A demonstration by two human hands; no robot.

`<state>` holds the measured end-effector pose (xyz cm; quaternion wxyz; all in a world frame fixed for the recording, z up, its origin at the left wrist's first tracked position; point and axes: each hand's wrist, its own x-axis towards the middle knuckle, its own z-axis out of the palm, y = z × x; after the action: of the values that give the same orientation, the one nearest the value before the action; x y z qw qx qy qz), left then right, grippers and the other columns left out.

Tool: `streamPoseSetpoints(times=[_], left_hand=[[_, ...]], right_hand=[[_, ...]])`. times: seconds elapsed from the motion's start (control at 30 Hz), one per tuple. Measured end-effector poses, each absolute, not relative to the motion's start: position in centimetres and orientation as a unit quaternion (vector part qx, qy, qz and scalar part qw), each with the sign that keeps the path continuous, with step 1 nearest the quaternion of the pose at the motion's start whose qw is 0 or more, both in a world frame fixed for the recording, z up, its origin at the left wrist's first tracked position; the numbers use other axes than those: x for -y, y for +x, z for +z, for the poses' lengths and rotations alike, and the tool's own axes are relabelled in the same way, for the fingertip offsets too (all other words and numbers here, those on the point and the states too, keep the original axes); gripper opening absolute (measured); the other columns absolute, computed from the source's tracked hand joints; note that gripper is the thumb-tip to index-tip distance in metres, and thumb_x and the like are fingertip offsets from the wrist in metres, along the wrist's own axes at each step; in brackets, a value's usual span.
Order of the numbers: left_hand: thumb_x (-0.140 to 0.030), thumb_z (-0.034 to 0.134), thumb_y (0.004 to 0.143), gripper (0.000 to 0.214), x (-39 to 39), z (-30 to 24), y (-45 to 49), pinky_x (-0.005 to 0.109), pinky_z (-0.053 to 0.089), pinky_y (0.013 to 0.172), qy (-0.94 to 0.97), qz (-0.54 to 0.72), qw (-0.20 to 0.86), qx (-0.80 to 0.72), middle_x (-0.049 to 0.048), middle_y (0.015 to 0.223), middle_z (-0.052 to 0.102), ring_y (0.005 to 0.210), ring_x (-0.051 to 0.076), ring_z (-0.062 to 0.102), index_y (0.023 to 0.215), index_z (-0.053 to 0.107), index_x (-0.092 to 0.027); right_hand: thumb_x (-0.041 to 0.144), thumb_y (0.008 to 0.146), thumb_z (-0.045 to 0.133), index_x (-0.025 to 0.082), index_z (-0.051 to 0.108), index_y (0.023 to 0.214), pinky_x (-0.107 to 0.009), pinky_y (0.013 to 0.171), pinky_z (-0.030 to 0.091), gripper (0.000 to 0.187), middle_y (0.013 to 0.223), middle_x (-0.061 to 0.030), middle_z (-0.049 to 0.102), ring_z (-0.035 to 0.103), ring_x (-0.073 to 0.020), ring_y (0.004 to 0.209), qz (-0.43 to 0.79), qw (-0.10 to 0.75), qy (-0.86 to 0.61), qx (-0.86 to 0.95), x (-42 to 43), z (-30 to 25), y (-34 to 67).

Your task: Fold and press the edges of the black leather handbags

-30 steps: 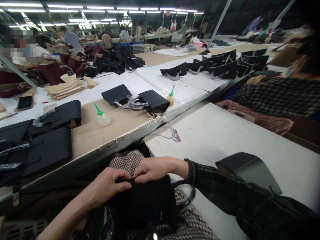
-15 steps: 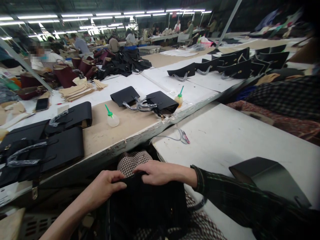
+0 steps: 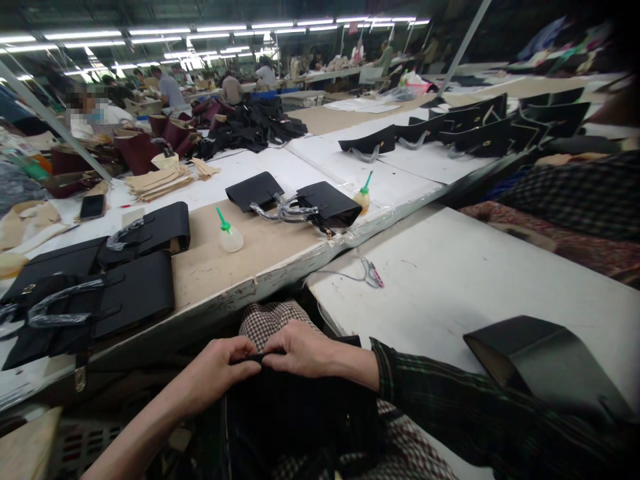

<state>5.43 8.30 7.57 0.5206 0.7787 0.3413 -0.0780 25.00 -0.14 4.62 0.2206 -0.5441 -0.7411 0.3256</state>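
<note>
A black handbag (image 3: 305, 413) lies across my lap on checked cloth (image 3: 277, 320). My left hand (image 3: 227, 363) pinches its upper edge between thumb and fingers. Close beside it, my right hand (image 3: 297, 350) grips the same edge, thumb tip near the other thumb. Dark fabric and shadow hide most of the bag's lower part. To the right, a black bag piece (image 3: 545, 360) rests on the white table (image 3: 425, 280). A small pink-handled tool (image 3: 374, 275) with a grey cord lies near that table's far left corner.
Along the bench stand two glue bottles with green spouts, one clear (image 3: 231, 237) and one amber (image 3: 363, 197). Black handbags (image 3: 135, 293) with plastic-wrapped handles lie left, more black bag pieces (image 3: 475, 137) far right. A metal pole (image 3: 55, 123) rises at left. People work behind.
My right hand has moved left along the bag's edge and its thumb now presses down. Both hands are closer together. The view has shifted slightly.
</note>
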Motion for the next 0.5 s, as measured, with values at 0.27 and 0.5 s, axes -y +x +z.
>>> streamPoseSetpoints(times=[0.27,0.5], left_hand=[[-0.041,0.038,0.098,0.045,-7.8,8.4,6.4,0.022,0.032,0.054,0.908,-0.112,0.288,-0.283,-0.0020,0.063,0.063,0.059,0.012,0.055,0.073,0.068,-0.019],[-0.045,0.048,0.093,0.039,-7.3,9.5,6.7,0.030,0.040,0.062,0.927,-0.141,0.142,-0.318,0.0104,0.075,0.073,0.072,0.025,0.067,0.078,0.073,-0.019]], right_hand=[[0.027,0.087,0.058,0.018,0.075,0.079,-0.023,0.057,0.030,0.021,0.063,-0.0003,0.066,0.048,-0.0112,0.058,0.339,0.206,-0.543,0.740,0.0,4.7,25.5],[0.019,0.089,0.051,0.018,0.074,0.088,-0.024,0.074,0.042,0.023,0.081,-0.0040,0.072,0.060,-0.0155,0.075,0.390,0.205,-0.511,0.738,0.6,5.1,27.2]])
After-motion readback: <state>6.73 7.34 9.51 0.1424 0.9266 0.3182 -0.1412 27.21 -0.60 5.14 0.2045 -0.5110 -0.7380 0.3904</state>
